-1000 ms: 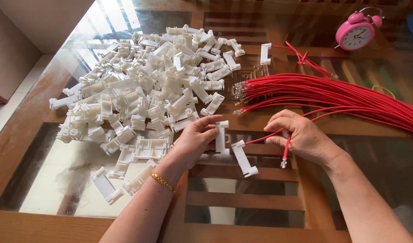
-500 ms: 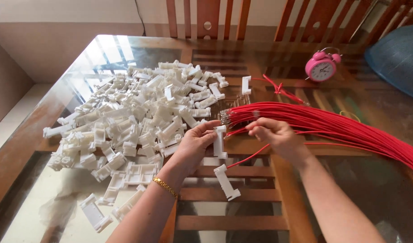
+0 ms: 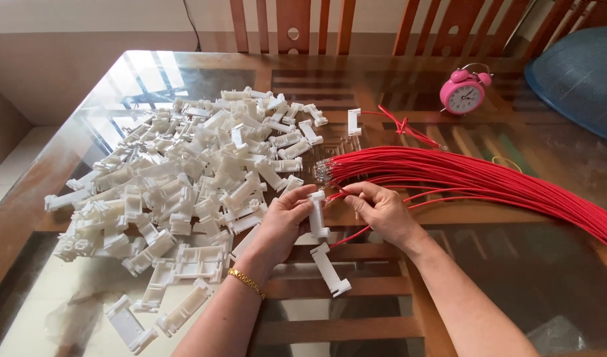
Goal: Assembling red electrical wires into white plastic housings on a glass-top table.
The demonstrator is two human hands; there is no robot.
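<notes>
In the head view, the left hand point(image 3: 283, 221) holds a white plastic clip point(image 3: 317, 213) upright above the glass desk point(image 3: 449, 264), its fingers closed around the lower part of the clip. The right hand point(image 3: 381, 210) pinches the end of one red wire point(image 3: 356, 233) between thumb and forefinger, just beside the top of the clip. The clip seems light and stiff, so a grip on its long sides looks safest. The wire seems thin and soft and bends easily; it is best taken close to its metal tip. A big pile of white clips point(image 3: 184, 178) lies to the left, and the bundle of red wires point(image 3: 488, 182) lies to the right. Another clip point(image 3: 330, 269) lies below the hands, and a pink alarm clock point(image 3: 463, 90) stands far behind.
</notes>
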